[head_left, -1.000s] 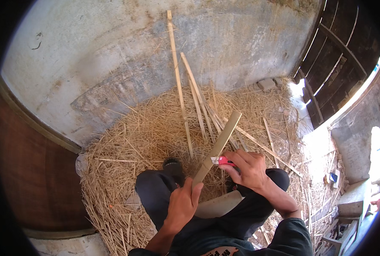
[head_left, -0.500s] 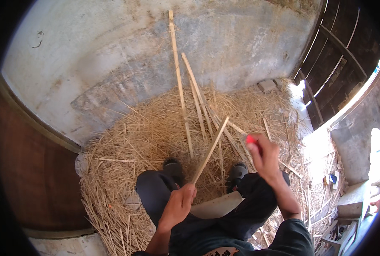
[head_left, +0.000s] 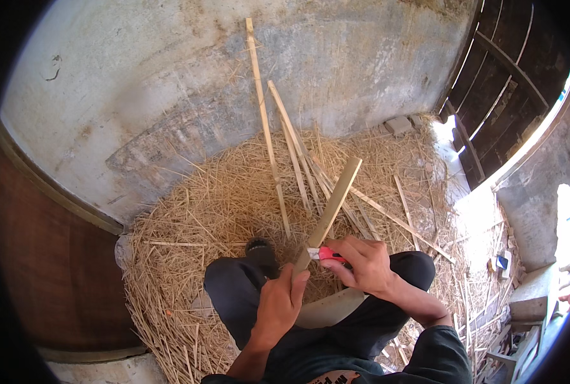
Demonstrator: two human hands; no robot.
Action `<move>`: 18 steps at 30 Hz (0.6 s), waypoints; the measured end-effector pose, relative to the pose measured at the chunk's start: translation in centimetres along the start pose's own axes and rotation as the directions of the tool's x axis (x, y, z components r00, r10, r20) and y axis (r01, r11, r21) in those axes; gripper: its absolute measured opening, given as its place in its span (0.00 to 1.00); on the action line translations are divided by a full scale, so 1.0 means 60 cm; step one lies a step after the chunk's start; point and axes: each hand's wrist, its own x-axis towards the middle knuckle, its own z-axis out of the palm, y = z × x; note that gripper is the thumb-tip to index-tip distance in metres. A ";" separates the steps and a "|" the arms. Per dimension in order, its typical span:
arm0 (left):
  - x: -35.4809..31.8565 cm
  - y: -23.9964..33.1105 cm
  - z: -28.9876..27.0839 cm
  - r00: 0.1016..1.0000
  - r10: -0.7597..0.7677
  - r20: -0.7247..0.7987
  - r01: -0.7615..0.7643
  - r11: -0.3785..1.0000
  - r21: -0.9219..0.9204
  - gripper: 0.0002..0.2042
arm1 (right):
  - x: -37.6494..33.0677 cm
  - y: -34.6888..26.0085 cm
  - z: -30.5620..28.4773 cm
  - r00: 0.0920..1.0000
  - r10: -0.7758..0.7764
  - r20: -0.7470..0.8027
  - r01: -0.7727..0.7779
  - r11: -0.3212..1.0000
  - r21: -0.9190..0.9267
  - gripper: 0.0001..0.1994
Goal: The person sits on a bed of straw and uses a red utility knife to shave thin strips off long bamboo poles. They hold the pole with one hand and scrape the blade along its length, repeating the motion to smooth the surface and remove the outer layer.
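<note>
A pale, flat bamboo strip point(head_left: 335, 203) slants up and away from my lap toward the far right. My left hand point(head_left: 281, 299) is closed around its lower end, thumb lying along it. Fingers wrapped about the red handle, my right hand point(head_left: 362, 264) grips a red utility knife point(head_left: 327, 254). The knife's light-coloured front end meets the strip just above my left hand. Whether the blade has entered the strip cannot be made out. Beneath both hands a pale curved piece point(head_left: 330, 308) lies between my dark-trousered legs.
Several long strips point(head_left: 264, 109) lean on the stained wall point(head_left: 170, 77). Straw and shavings point(head_left: 189, 211) cover the floor around my feet. A brown panel point(head_left: 55, 256) stands at the left, dark slatted boards point(head_left: 502, 83) at the far right. Stone blocks point(head_left: 399, 125) lie by the wall.
My right hand has come down and left, bringing the knife onto the strip. The strip has turned its broad face into view and shifted a little right and upward.
</note>
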 end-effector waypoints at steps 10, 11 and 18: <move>-0.003 0.009 0.001 0.999 -0.031 -0.021 0.033 0.996 0.082 0.19 | 0.003 -0.003 -0.009 0.999 -0.010 0.031 0.009 1.000 0.008 0.15; -0.003 0.009 0.002 0.999 -0.032 -0.021 0.034 0.996 0.085 0.19 | 0.003 -0.003 -0.009 0.999 -0.010 0.032 0.010 1.000 0.004 0.15; -0.005 0.010 0.001 0.998 -0.047 -0.033 0.050 0.992 0.112 0.19 | 0.005 -0.003 -0.012 0.999 -0.035 0.012 0.036 0.998 -0.049 0.15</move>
